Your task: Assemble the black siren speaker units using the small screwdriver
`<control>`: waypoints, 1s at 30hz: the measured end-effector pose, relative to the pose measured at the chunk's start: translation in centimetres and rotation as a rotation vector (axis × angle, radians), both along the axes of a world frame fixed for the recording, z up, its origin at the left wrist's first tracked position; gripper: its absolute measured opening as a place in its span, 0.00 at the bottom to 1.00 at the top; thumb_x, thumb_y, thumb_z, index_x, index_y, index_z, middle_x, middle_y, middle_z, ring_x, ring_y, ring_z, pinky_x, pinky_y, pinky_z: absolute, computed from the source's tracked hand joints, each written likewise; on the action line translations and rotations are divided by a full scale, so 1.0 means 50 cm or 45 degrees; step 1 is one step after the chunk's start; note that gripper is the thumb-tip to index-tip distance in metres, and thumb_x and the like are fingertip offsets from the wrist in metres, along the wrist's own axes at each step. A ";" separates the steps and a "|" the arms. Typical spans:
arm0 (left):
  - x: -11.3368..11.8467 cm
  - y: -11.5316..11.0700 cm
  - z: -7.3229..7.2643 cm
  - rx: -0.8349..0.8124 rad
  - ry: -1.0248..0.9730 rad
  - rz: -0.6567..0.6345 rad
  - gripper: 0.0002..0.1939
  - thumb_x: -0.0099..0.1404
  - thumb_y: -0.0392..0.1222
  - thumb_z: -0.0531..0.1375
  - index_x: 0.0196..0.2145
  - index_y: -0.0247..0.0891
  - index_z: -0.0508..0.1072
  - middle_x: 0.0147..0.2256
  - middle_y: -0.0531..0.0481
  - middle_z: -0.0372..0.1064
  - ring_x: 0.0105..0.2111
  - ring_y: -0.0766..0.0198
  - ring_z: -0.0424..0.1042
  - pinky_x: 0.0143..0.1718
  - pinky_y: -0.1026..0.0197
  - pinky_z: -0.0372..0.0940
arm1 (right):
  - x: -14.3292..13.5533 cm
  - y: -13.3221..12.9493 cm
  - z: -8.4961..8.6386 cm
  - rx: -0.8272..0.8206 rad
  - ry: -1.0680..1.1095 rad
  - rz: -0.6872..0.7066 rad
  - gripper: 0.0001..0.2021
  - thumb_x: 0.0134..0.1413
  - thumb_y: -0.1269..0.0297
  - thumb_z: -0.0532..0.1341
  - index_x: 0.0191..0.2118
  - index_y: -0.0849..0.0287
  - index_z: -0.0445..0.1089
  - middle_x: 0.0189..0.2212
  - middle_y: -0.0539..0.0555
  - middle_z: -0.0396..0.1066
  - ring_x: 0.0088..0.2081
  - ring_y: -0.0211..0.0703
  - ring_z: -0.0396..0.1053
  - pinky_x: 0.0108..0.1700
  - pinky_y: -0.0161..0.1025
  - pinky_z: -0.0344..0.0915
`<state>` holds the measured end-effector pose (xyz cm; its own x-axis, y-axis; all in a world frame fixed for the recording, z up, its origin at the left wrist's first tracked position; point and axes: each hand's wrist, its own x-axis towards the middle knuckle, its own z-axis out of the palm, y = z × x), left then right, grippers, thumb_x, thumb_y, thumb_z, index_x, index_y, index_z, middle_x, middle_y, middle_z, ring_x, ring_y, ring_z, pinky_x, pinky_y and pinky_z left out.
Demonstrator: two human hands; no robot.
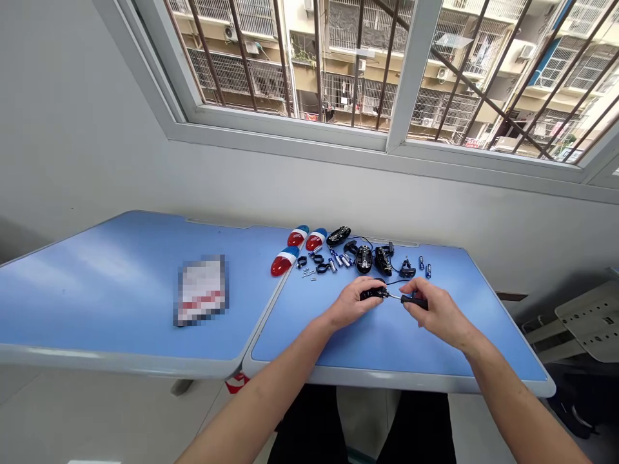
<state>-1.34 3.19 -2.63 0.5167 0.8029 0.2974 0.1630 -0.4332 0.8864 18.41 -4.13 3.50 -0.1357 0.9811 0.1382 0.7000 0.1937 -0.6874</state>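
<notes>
My left hand (355,299) is closed around a small black housing (371,292) with a thin cable, holding it just above or on the blue table. In my right hand (435,309) is a black-handled screwdriver (414,301), its metal shaft pointing left at the housing's right end. Whether the tip sits in a screw is too small to tell. Behind my hands lie similar black light units (363,259), with cables running to small black parts (407,269). Several blue-and-silver batteries (344,260) and black ring clamps (322,267) lie left of them.
Three red, white and blue lens covers (284,261) rest near the seam between two blue tables (367,348). Small screws (308,273) lie close by. Two batteries (428,270) are at the back right. A blurred packet (202,290) lies on the left table, and a barred window is behind.
</notes>
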 end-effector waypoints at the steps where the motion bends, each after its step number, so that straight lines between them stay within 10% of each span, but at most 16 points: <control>1: 0.001 -0.002 0.003 -0.044 -0.031 -0.021 0.15 0.59 0.40 0.61 0.44 0.39 0.75 0.46 0.45 0.69 0.51 0.54 0.64 0.54 0.55 0.58 | 0.000 0.003 0.010 -0.020 0.059 -0.015 0.08 0.49 0.65 0.56 0.38 0.55 0.63 0.29 0.48 0.69 0.23 0.36 0.65 0.27 0.37 0.65; 6: 0.000 -0.006 0.008 -0.290 -0.120 -0.101 0.16 0.60 0.44 0.60 0.45 0.38 0.74 0.43 0.48 0.71 0.43 0.58 0.68 0.47 0.59 0.61 | -0.018 0.014 0.034 -0.068 0.254 -0.072 0.06 0.47 0.63 0.60 0.31 0.56 0.62 0.41 0.52 0.69 0.24 0.33 0.67 0.26 0.36 0.68; 15: -0.010 0.010 0.008 -0.330 -0.041 -0.251 0.18 0.64 0.50 0.56 0.48 0.38 0.72 0.43 0.48 0.72 0.43 0.57 0.68 0.46 0.58 0.61 | -0.020 0.037 0.067 -0.255 0.330 0.090 0.07 0.47 0.69 0.57 0.35 0.57 0.66 0.30 0.49 0.71 0.24 0.35 0.70 0.26 0.33 0.67; 22: -0.016 0.012 0.011 -0.142 -0.061 -0.283 0.21 0.68 0.52 0.50 0.51 0.40 0.72 0.55 0.47 0.65 0.60 0.53 0.55 0.62 0.54 0.48 | -0.054 0.056 0.028 0.187 0.259 0.006 0.08 0.51 0.64 0.59 0.38 0.53 0.61 0.32 0.49 0.74 0.26 0.37 0.70 0.29 0.36 0.68; 30: -0.002 0.008 -0.005 -0.181 -0.069 -0.144 0.18 0.62 0.49 0.56 0.43 0.34 0.74 0.39 0.49 0.72 0.40 0.57 0.68 0.45 0.58 0.62 | -0.080 0.062 0.020 0.419 0.154 -0.125 0.08 0.51 0.62 0.60 0.37 0.53 0.62 0.29 0.49 0.75 0.27 0.40 0.72 0.32 0.37 0.66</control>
